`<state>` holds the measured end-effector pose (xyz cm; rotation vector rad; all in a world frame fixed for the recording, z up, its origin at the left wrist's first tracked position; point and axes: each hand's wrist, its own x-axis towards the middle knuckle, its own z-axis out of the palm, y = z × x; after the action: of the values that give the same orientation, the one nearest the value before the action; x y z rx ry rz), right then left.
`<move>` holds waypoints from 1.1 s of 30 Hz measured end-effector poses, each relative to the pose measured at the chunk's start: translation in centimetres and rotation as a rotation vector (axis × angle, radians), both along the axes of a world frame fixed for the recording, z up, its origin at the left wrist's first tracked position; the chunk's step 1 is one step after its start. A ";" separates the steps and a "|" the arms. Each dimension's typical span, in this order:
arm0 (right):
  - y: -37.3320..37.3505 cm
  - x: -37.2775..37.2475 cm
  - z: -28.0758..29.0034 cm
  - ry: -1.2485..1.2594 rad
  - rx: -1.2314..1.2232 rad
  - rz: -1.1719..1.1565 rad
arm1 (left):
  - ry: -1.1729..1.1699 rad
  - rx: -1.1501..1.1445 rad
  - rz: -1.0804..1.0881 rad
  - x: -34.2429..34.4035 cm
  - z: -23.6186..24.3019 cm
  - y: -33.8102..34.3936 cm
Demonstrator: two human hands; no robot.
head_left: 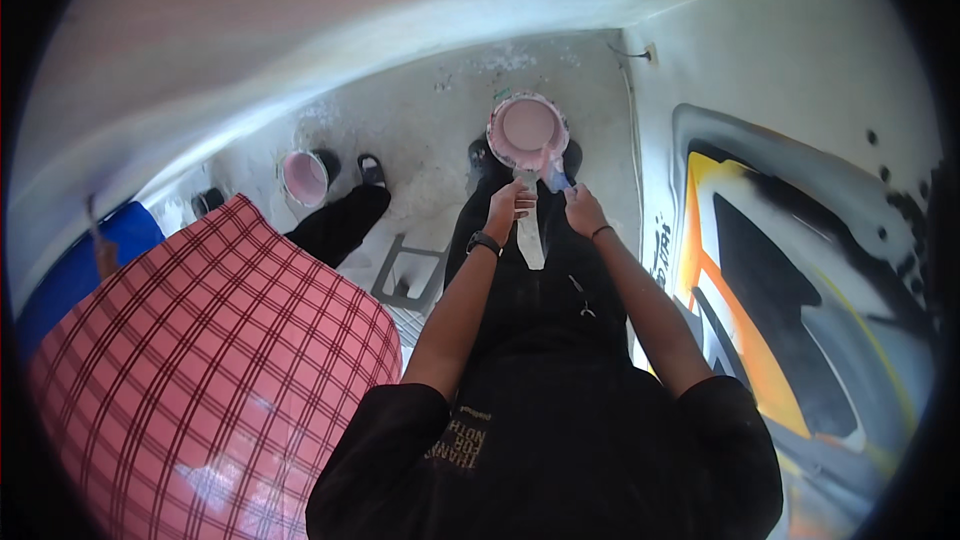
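My left hand (508, 205) is closed on a long, pale flat tool (530, 240), like a scraper board, held upright in front of my black trousers. My right hand (583, 210) grips the handle of a blue tool (558, 176) whose head is smeared with pink paint and lies against or very near the top of the pale one; whether they touch is hard to tell. Just beyond both hands, between my feet, a round bucket (528, 120) holds light pink paint, with its rim heavily smeared.
On my left, a co-worker in pink plaid (200, 350) has a sandalled foot (372, 170) near a second paint bucket (305, 176). A grey stool (410, 270) stands between us, and a blue object (45, 290) is at far left. A spray-painted wall (780, 310) rises on my right.
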<state>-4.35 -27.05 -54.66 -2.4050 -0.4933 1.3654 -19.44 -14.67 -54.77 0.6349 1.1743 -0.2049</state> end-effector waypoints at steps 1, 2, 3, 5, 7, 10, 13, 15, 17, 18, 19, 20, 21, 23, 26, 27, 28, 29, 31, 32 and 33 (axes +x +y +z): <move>-1.2 0.1 -1.6 0.014 -0.025 0.016 | 0.002 -0.044 0.050 -0.4 -0.9 -0.6; -2.3 0.3 -3.1 0.000 -0.032 0.052 | 0.006 -0.084 0.105 -0.5 -1.7 -1.1; -2.4 0.0 -4.2 -0.003 -0.022 0.095 | 0.021 -0.107 0.166 -1.3 -2.7 -1.3; -2.0 -0.5 -5.7 0.008 -0.059 0.104 | 0.059 -0.052 0.116 -2.9 -5.9 -1.4; -1.8 -1.6 -7.6 -0.013 -0.099 0.174 | 0.083 0.061 0.011 -4.0 -9.0 -1.9; -4.3 -0.6 -13.0 0.040 -0.010 0.173 | 0.097 0.047 0.020 -2.8 -13.5 -3.6; -4.3 -1.4 -17.3 -0.007 -0.028 0.150 | 0.112 0.061 0.044 -3.1 -18.7 -4.8; -2.8 -2.4 -20.3 -0.004 -0.086 0.141 | 0.135 0.250 0.015 -4.6 -22.4 -5.4; -2.1 -2.4 -23.8 -0.007 -0.032 0.036 | 0.141 0.266 -0.022 -5.0 -25.8 -5.8; -1.5 -2.2 -25.5 -0.005 -0.042 0.039 | 0.157 0.296 -0.009 -5.0 -27.3 -5.9; -0.9 -1.9 -27.0 -0.014 -0.040 0.042 | 0.172 0.330 0.004 -5.1 -28.8 -5.8; -0.3 -2.1 -28.4 -0.015 -0.037 0.042 | 0.192 0.341 0.006 -5.7 -30.2 -5.6; -0.6 -1.3 -29.9 -0.021 -0.056 0.048 | 0.187 0.321 0.011 -5.1 -31.2 -6.0; -0.2 -0.4 -32.2 -0.027 -0.058 0.079 | 0.303 -0.013 0.273 -4.7 -33.2 -6.1; 0.7 -2.2 -34.7 -0.028 0.003 0.062 | 0.328 -0.041 0.345 -4.7 -35.9 -6.3; 0.4 -2.7 -35.5 -0.034 0.048 0.041 | 0.338 -0.008 0.364 -4.4 -36.6 -6.5; 0.3 -3.2 -36.3 -0.033 0.041 0.040 | 0.353 0.038 0.318 -4.3 -37.5 -6.4; 0.1 -3.0 -37.8 0.044 0.039 -0.042 | 0.342 0.034 0.320 -3.6 -38.4 -6.2; 0.9 -2.7 -40.1 0.127 0.045 -0.124 | 0.640 0.744 -0.082 -3.6 -40.1 -5.2; 0.2 -1.6 -41.3 0.121 0.043 0.221 | 0.630 0.728 -0.078 -2.9 -40.6 -5.1; -1.1 0.2 -42.6 0.112 0.020 0.569 | 0.706 0.874 -0.103 -1.2 -40.7 -5.1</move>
<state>-4.16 -28.20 -97.30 -2.2416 -1.2194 1.6850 -20.62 -19.74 -95.43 1.4667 1.9297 0.0223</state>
